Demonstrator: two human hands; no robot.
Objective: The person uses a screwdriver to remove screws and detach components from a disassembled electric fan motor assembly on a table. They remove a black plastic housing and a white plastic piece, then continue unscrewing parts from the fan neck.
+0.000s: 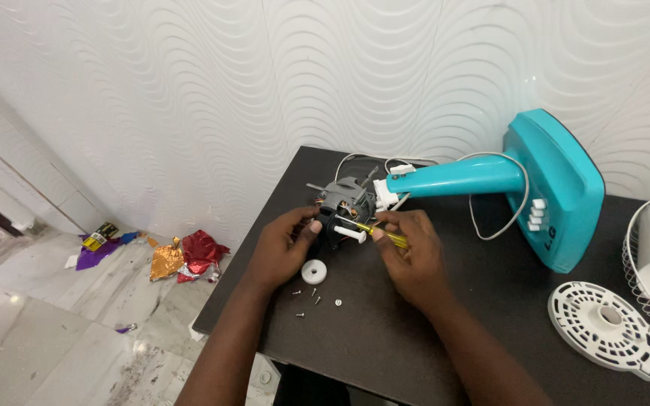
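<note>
screws [306,295] lie loose on the dark worktop [385,338] at six o'clock of a white round cap [314,271]. left hand [283,248] has its grip closed around the grey fan motor [345,204], thumb on its side. right hand [408,252], at three o'clock of the motor, pinches a yellow screwdriver [381,234] against it. beyond, at two o'clock, the teal fan stand [543,188] lies tipped, with a white grille cover [603,327] at four o'clock.

Motor [344,207] on table [430,331], screws [311,295] before it, fan stand [543,188] right, grille [603,325] farther right.
</note>
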